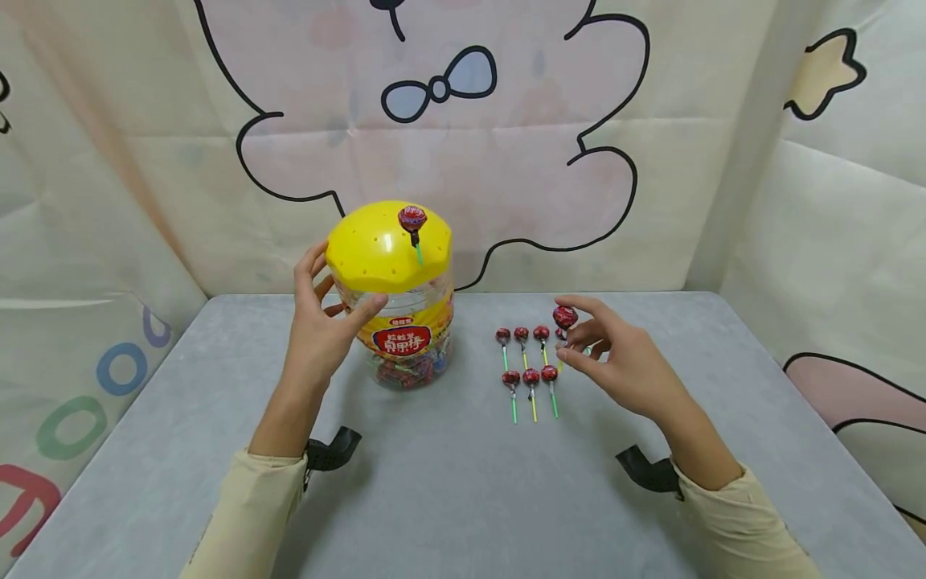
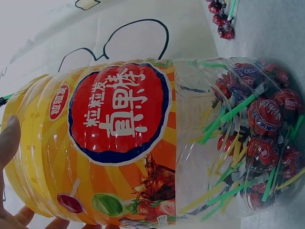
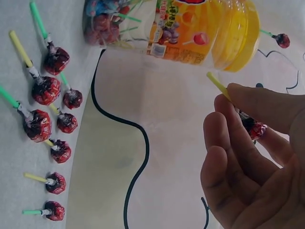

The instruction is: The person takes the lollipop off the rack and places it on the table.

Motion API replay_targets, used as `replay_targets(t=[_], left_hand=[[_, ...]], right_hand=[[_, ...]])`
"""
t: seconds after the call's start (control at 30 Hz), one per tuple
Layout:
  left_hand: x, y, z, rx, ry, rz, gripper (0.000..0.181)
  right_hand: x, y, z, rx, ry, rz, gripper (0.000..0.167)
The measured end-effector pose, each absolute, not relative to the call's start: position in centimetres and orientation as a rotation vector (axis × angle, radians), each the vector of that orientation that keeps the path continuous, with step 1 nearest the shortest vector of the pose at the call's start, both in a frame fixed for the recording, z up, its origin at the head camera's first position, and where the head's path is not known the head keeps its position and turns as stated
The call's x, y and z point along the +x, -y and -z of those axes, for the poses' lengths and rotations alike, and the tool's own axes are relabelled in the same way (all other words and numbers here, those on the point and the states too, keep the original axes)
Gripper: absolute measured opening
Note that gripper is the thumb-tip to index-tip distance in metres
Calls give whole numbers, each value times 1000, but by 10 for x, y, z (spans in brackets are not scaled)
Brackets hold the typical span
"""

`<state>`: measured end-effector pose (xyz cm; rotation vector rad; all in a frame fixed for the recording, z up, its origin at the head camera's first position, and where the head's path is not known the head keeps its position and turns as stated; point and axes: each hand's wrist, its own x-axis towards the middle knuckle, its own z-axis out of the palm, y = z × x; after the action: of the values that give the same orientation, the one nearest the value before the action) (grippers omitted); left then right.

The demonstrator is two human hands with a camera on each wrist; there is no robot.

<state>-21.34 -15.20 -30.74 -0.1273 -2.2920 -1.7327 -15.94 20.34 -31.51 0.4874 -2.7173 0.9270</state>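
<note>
A clear plastic jar (image 1: 403,341) with a yellow lid (image 1: 369,253) stands on the table, lollipops (image 2: 264,117) visible in its lower part. My left hand (image 1: 318,334) holds it from the left, thumb across the front below the lid and fingers round the far side. One red-wrapped lollipop (image 1: 412,218) with a green stick stands in the lid. To the right, my right hand (image 1: 622,362) pinches another red lollipop (image 1: 566,317), raised above the table; its yellow stick shows between thumb and fingers in the right wrist view. Its wrapped head is partly hidden there.
Beside the jar, several red lollipops (image 1: 531,377) lie in two rows on the grey table (image 1: 463,490), sticks toward me. Part of the back row is behind my right hand. A printed cloth (image 1: 506,177) hangs behind the table.
</note>
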Motion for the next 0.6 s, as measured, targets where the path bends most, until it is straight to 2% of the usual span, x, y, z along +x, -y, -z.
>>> replay_targets(t=[0.6], left_hand=[[-213,152,307,-137,2296,1742,92]], right_hand=[[-174,-216,330,422,2864,-940,63]])
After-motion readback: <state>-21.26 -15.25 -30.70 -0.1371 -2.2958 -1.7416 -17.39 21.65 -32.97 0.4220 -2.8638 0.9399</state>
